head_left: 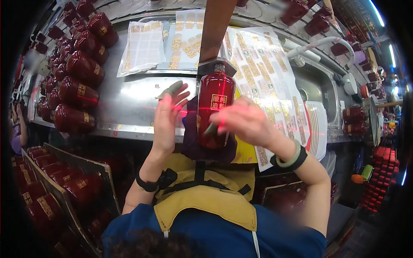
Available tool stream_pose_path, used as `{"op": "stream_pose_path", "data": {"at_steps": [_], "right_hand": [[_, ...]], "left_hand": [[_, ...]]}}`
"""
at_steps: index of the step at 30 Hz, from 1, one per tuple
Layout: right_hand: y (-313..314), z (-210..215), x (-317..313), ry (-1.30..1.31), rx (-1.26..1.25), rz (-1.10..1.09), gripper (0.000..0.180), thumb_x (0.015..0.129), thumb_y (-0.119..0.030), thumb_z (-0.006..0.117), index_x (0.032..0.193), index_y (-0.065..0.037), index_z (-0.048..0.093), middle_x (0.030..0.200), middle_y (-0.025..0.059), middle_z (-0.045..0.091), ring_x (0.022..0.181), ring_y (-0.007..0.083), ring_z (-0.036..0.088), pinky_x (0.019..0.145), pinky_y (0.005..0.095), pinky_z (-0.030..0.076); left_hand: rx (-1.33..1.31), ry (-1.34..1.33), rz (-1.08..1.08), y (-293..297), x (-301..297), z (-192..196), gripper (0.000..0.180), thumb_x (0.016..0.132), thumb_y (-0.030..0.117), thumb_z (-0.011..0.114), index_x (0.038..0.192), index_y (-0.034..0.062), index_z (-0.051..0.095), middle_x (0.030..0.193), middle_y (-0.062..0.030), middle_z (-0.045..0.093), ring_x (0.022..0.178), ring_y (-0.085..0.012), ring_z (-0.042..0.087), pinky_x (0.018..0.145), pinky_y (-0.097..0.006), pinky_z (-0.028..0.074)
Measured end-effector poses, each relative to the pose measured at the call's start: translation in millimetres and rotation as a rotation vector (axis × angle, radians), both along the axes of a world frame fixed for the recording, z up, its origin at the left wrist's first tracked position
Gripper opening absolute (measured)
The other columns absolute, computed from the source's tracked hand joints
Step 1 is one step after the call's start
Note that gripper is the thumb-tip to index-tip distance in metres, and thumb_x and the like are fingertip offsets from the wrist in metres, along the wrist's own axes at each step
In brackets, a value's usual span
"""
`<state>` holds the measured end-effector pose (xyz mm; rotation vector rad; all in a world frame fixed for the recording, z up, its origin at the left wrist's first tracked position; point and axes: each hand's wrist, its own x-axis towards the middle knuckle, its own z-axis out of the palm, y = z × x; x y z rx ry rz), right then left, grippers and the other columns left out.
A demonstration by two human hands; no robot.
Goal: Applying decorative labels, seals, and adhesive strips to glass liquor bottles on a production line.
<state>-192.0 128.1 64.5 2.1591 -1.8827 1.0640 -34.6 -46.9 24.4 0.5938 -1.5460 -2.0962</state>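
Note:
A glossy dark red bottle (pixel 205 86) with a gold printed label lies in front of me, its neck pointing away toward a dark holder (pixel 232 69). A dark purple cloth (pixel 189 144) is under it. Red laser lines cross the bottle and both hands. My left hand (pixel 165 122) is raised just left of the bottle, fingers apart, with a grey-green covering or scrap at its fingertips (pixel 173 89). Over the bottle's right side, my right hand (pixel 247 122) is bent and blurred by motion; a similar green piece shows by its thumb. Whether it grips anything is unclear.
Gold label sheets (pixel 258 64) cover the bench right of a brown upright post (pixel 217 26). More sheets (pixel 144 47) lie left. Red bottles (pixel 79 92) crowd the left side. A metal sink (pixel 316 86) with a curved faucet (pixel 331 41) stands right. Bottle crates (pixel 86 163) sit below.

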Motion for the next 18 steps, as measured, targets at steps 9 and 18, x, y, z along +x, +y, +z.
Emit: {"op": "stream_pose_path", "data": {"at_steps": [9,18], "right_hand": [[3.3,17.1,25.5,0.143,0.017,0.204,0.030,0.080,-0.015,0.073,0.110,-0.010,0.074,0.095,-0.0028,0.071,0.071,0.0159,0.058,0.071,0.0317,0.052],[7.1,63.5,51.2,-0.202,-0.367,-0.283,0.027,0.078,0.000,0.082,0.101,-0.003,0.068,0.090,0.0097,0.074,0.069,0.0244,0.063,0.066,0.0353,0.046]], "left_hand": [[-0.073,-0.078,-0.203,8.0,-11.8,7.5,0.072,0.109,0.055,0.031,0.146,-0.0052,0.046,0.141,-0.0170,0.057,0.128,-0.0232,0.055,0.111,-0.038,0.041],[0.090,-0.206,-0.289,11.1,-52.8,14.3,0.074,0.076,0.042,0.089,0.128,-0.0029,0.060,0.117,-0.0146,0.069,0.106,-0.0201,0.067,0.093,-0.035,0.054]]}}
